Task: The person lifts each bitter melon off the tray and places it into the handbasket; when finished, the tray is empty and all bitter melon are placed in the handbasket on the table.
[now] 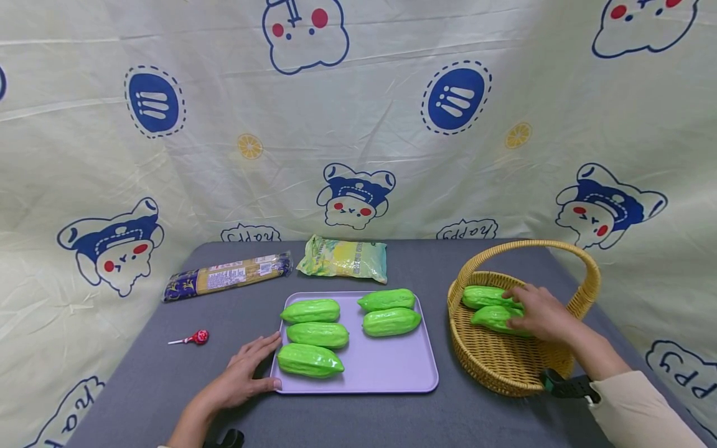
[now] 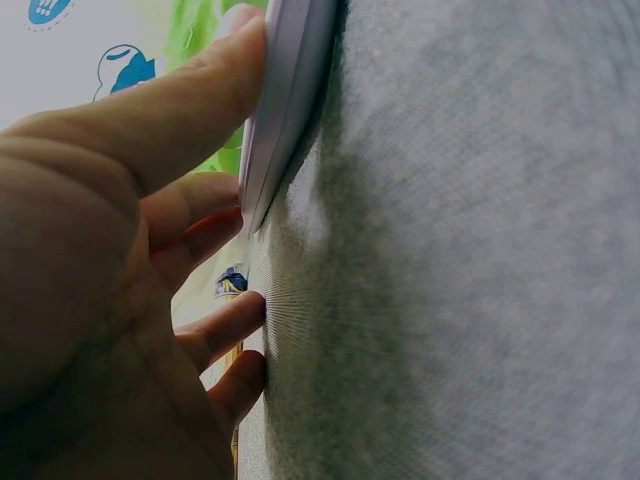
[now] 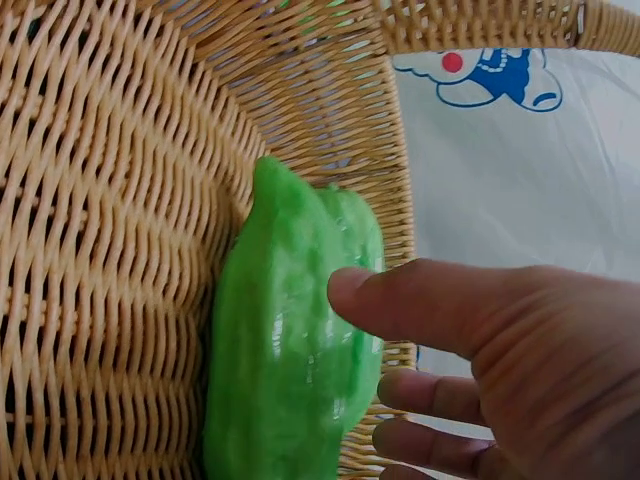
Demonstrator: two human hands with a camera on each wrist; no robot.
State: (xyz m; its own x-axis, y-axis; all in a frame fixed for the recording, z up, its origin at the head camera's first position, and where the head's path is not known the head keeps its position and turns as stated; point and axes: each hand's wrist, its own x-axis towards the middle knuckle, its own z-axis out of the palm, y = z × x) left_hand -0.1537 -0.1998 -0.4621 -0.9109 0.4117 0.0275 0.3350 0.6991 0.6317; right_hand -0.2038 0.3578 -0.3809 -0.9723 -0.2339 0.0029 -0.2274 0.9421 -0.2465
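My left hand (image 1: pixel 243 373) lies at the left edge of the lilac tray (image 1: pixel 389 367), thumb and fingertips touching the rim. In the left wrist view, its thumb lies on the tray's rim and the lower fingers touch the cloth. On the tray are three green bitter gourds (image 1: pixel 317 335) in a left column and two bitter gourds (image 1: pixel 391 322) at the right. My right hand (image 1: pixel 540 313) is inside the wicker basket (image 1: pixel 498 373), over two more bitter gourds. In the right wrist view, its thumb is at the nearer gourd (image 3: pixel 275 340), with the fingers apart, beside the farther gourd (image 3: pixel 358 225).
Behind the tray lie a long pack of noodles (image 1: pixel 229 275) and a yellow-green bag (image 1: pixel 344 258). A red lollipop (image 1: pixel 198 337) is on the grey cloth at the left. The basket's tall handle (image 1: pixel 526 244) arches over its opening. A printed curtain (image 1: pixel 358 124) hangs behind.
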